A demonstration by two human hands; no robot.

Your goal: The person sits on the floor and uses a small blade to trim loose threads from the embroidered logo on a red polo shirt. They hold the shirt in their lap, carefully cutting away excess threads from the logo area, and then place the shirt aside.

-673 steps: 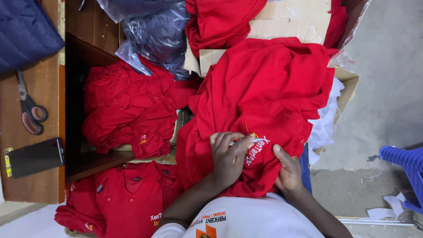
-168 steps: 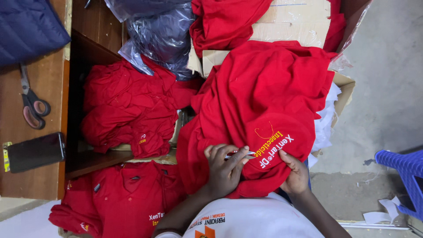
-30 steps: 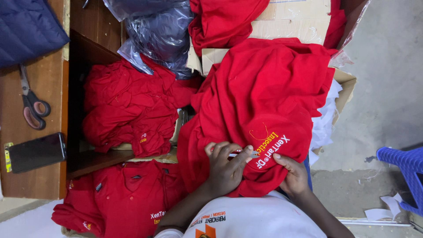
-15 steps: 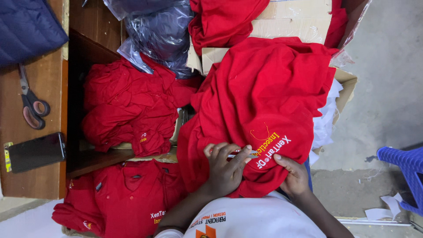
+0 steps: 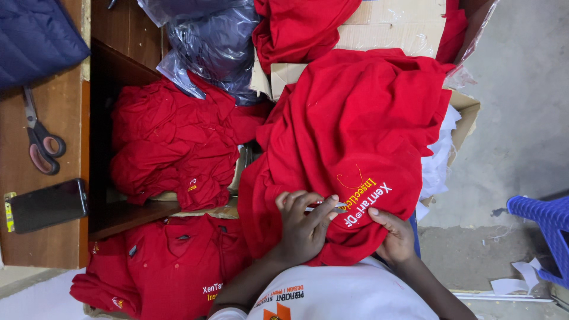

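Head view: the red shirt being worked on is draped over the open cardboard box, and its lower fold hangs down at the box's near edge, against the person's body. The left hand is curled narrow, with its fingertips pinching a small metal tool right beside the embroidered lettering. I cannot tell what kind of tool it is. The right hand grips the fold of the same shirt from below, its thumb lying on the cloth just under the lettering.

As for progress, a loose yellow thread loops out just above the lettering, so the work on this patch looks unfinished. No other stray thread shows.

By count there is one shirt in the hands and one red heap on the wooden shelf; how many garments it holds cannot be counted. One more red shirt lies spread below the shelf's front edge, and one red bundle sits at the far end of the box. One crumpled clear plastic bag lies by the shelf's far corner.

On the wooden worktop at the left lie one pair of scissors and one dark phone, with one blue quilted thing at its far corner. One blue plastic crate stands on the floor, well apart.
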